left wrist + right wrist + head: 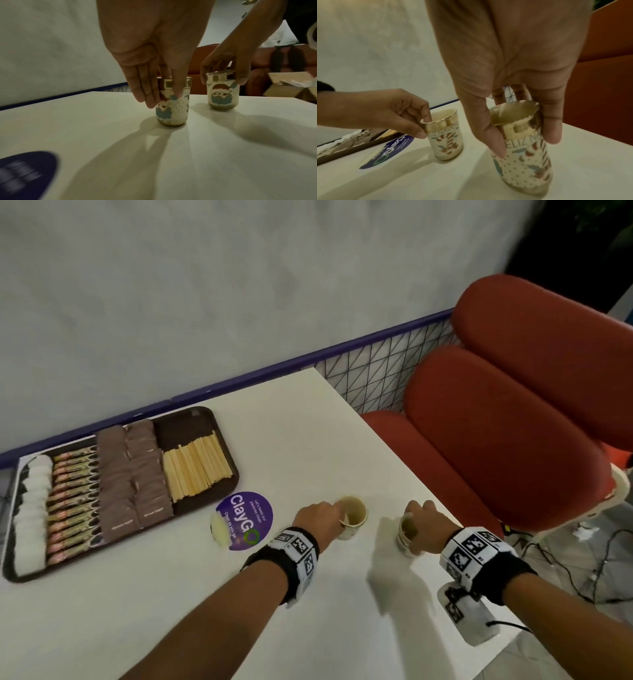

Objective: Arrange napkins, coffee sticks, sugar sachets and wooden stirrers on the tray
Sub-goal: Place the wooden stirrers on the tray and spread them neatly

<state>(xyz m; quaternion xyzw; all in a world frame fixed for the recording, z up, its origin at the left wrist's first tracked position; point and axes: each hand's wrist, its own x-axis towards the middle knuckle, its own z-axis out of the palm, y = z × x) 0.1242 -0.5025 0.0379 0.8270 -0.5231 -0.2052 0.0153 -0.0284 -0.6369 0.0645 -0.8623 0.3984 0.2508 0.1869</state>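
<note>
A brown tray (178, 433) lies at the table's far left. From left to right it carries rows of white napkins (32, 515), coffee sticks (73, 501), brown sugar sachets (132, 477) and wooden stirrers (197, 467). Both hands are off the tray, to its right. My left hand (337, 517) pinches the rim of a festive paper cup (173, 112), with the index finger inside and the thumb outside. My right hand (525, 146) grips a second matching cup (525, 169) from above, thumb and fingers on opposite sides below its dented rim. Both cups stand on the white table (308, 440).
A round purple sticker (245, 520) with a pale strip (219, 530) across it lies between the tray and the cups. A red cushioned seat (507, 422) stands beyond the table's right edge, with a wire grid (376, 371) behind. Cables (582, 559) run over the floor.
</note>
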